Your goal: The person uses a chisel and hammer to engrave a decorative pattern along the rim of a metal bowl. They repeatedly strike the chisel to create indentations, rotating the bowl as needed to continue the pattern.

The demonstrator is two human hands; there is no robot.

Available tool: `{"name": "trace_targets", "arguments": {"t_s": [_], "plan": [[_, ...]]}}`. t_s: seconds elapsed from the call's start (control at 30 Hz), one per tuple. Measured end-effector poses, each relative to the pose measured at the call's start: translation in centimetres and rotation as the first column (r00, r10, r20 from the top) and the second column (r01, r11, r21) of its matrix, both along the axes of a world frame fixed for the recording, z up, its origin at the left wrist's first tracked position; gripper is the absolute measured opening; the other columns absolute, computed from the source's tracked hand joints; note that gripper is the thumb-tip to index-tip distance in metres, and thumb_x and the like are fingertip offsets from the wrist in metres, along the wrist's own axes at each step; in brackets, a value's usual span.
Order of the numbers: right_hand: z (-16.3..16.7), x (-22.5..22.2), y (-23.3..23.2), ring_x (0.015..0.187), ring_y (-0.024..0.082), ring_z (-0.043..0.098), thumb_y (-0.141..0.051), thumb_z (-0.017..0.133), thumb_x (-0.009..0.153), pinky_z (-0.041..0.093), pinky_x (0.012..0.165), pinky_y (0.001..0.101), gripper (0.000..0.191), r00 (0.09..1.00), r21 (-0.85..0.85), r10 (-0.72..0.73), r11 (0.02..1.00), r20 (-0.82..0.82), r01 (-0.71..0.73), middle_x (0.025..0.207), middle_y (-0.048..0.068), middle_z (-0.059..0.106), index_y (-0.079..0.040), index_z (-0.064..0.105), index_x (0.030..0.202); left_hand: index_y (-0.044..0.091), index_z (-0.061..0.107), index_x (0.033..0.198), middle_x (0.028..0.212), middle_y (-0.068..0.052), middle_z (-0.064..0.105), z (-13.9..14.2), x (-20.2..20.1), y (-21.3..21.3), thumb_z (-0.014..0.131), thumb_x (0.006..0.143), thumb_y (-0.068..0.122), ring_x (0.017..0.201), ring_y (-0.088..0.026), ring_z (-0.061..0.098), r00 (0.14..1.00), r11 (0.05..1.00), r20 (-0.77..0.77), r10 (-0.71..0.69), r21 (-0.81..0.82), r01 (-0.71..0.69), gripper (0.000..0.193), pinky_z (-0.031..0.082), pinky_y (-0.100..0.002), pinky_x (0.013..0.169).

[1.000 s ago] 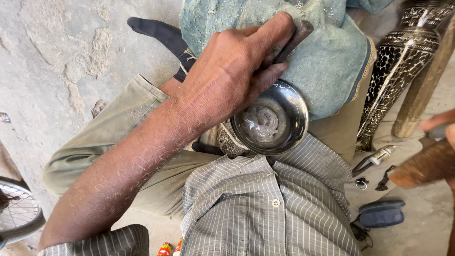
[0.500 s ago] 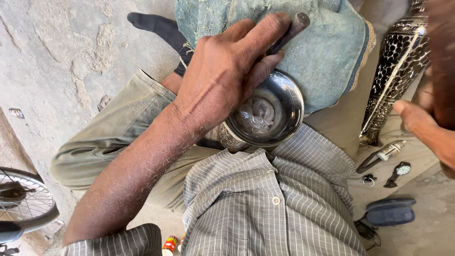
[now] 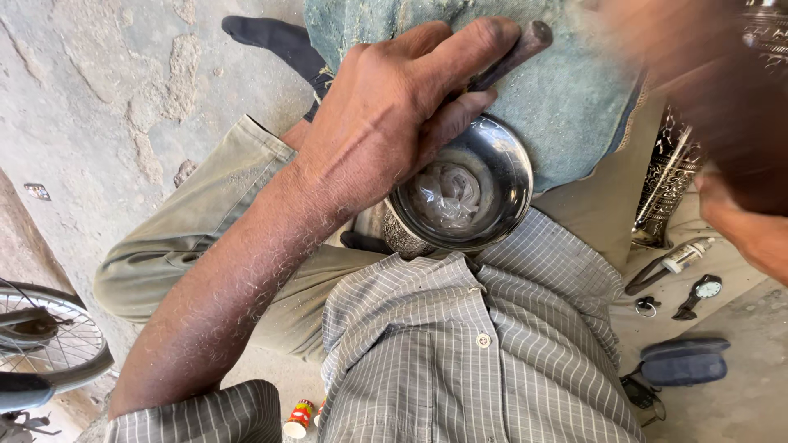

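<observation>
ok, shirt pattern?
Grey shirt with thin white checks, buttoned; clearest in the head view.

A bowl (image 3: pixel 468 193) is set in the lap, against a cloth (image 3: pixel 566 107) lying beyond it. A vase (image 3: pixel 669 193) stands to the right (a watch (image 3: pixel 704 289) nearer), a wheel (image 3: pixel 45 340) far left.

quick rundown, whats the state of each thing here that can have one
left hand: closed around a dark rod, palm over the bowl's rim
rod: held slanted, tip on the blue cloth
metal bowl: mouth toward the camera, crumpled clear plastic inside, resting in the lap
blue cloth: draped over the knee
right hand: blurred, grip unclear
wristwatch: lying flat on the ground
dark case: closed, on the ground
</observation>
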State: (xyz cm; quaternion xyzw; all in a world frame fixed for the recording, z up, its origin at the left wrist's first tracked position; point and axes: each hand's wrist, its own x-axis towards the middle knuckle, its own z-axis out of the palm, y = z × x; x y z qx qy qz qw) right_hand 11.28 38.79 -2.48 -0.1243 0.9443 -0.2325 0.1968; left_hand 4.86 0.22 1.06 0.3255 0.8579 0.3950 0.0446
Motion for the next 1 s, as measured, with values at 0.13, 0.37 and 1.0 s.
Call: {"name": "trace_targets", "arguments": {"t_s": [0.13, 0.37, 1.0], "plan": [[0.1, 0.1, 0.2, 0.09, 0.024, 0.07, -0.012, 0.07, 0.09, 0.058, 0.08, 0.0345, 0.052, 1.0, 0.011, -0.01, 1.0, 0.021, 0.01, 0.108, 0.019, 0.066, 0.006, 0.055, 0.136, 0.011, 0.05, 0.142, 0.111, -0.015, 0.065, 0.1, -0.5, -0.2, 0.068, 0.11, 0.015, 0.095, -0.039, 0.07, 0.999, 0.998, 0.007, -0.051, -0.021, 0.051, 0.037, 0.059, -0.048, 0.082], [0.2, 0.9, 0.2, 0.083, 0.022, 0.069, -0.011, 0.07, 0.089, 0.059, 0.077, 0.0351, 0.047, 0.999, 0.005, -0.027, 1.0, 0.042, 0.027, 0.101, 0.017, 0.066, 0.006, 0.058, 0.132, 0.01, 0.051, 0.14, 0.121, -0.014, 0.069, 0.3, -1.1, -0.3, 0.068, 0.106, 0.013, 0.101, -0.038, 0.072, 0.996, 0.996, -0.01, -0.09, 0.019, 0.09, 0.038, 0.061, -0.045, 0.088], [0.6, 2.7, 0.2, 0.068, 0.019, 0.068, -0.006, 0.072, 0.086, 0.06, 0.072, 0.0367, 0.036, 0.999, -0.046, -0.017, 0.999, 0.05, 0.02, 0.082, 0.012, 0.065, 0.005, 0.064, 0.12, 0.01, 0.055, 0.138, 0.114, -0.012, 0.072, -0.3, -2.3, -0.6, 0.076, 0.101, 0.013, 0.099, -0.029, 0.075, 0.984, 0.984, -0.036, -0.174, 0.033, 0.175, 0.043, 0.062, -0.042, 0.084]]}}
